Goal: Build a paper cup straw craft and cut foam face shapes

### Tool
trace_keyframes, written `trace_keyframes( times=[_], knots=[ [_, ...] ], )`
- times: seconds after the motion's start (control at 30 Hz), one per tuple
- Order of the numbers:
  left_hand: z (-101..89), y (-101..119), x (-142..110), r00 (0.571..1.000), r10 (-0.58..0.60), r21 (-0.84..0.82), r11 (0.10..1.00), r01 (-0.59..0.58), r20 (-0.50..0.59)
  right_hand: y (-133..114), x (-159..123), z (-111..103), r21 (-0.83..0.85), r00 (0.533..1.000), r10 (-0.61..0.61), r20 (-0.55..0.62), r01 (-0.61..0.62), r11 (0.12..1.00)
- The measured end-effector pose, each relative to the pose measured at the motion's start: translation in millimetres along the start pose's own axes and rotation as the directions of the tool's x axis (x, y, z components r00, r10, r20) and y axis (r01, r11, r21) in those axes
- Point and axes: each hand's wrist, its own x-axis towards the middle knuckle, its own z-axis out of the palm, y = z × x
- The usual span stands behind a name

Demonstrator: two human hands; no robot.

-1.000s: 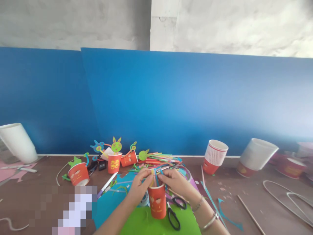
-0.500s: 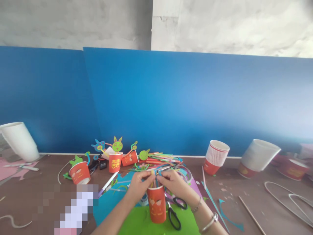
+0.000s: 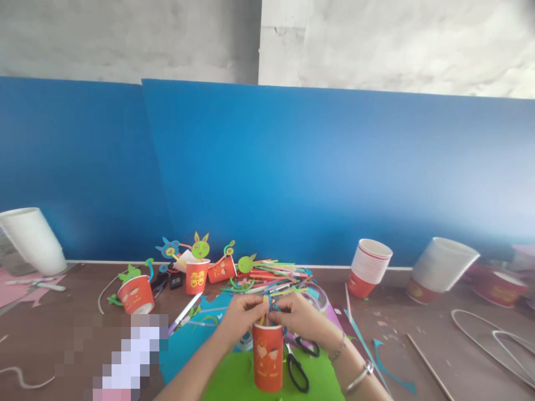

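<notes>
Above the red cup (image 3: 268, 359), both hands meet, left fingers (image 3: 264, 303) pinching a yellow strip (image 3: 265, 307), right fingers (image 3: 272, 312) pinching a blue one (image 3: 270, 299); black-handled scissors (image 3: 297, 372) lie beside!

The person's right arm (image 3: 361, 379) wears two silvery bands: a thin, chain-like bracelet (image 3: 338, 347) nearer the wrist, and a thicker, smooth bangle (image 3: 359, 377) farther up the forearm than that bracelet. Both forearms are bare of sleeves.
</notes>
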Motion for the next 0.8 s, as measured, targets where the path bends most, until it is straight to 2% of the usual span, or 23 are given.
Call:
trace_keyframes(
  times=[0.13, 0.27, 0.33, 0.4, 0.5, 0.6, 0.7, 0.8],
  knots=[
    [-1.6, -6, 3, 0.998, 0.043, -0.005, 0.999, -0.043, -0.042, 0, 0, 1, -0.016, 0.993, 0.117, -0.029, -0.117, 0.993],
    [-0.7, -5, 4, 0.980, 0.182, 0.156, 0.973, -0.168, -0.079, -4, -1, 3, 0.009, 0.991, 0.131, -0.006, -0.131, 0.991],
    [0.0, -5, 3, 0.974, 0.210, 0.181, 0.965, -0.192, -0.086, -7, -1, 3, 0.026, 0.991, 0.133, 0.001, -0.133, 0.991],
    [-0.2, -6, 3, 0.985, 0.161, 0.095, 0.983, -0.155, -0.066, -8, -1, 2, 0.041, 0.990, 0.140, -0.007, -0.139, 0.989],
    [-2.2, -13, 3, 0.997, 0.074, -0.125, 0.989, -0.074, -0.004, -6, 0, 0, 0.097, 0.986, 0.162, -0.049, -0.156, 0.983],
    [-3.6, -21, 2, 0.994, 0.064, -0.259, 0.965, -0.039, 0.091, -2, 3, -2, 0.174, 0.977, 0.165, -0.131, -0.141, 0.975],
    [-1.6, -25, 1, 0.984, 0.035, -0.282, 0.959, 0.016, 0.175, 0, 4, -5, 0.182, 0.973, 0.163, -0.164, -0.132, 0.974],
    [2.1, -23, -2, 0.993, 0.027, -0.268, 0.963, 0.004, 0.111, -1, 5, -8, 0.257, 0.967, 0.141, -0.211, -0.085, 0.963]
  ],
)
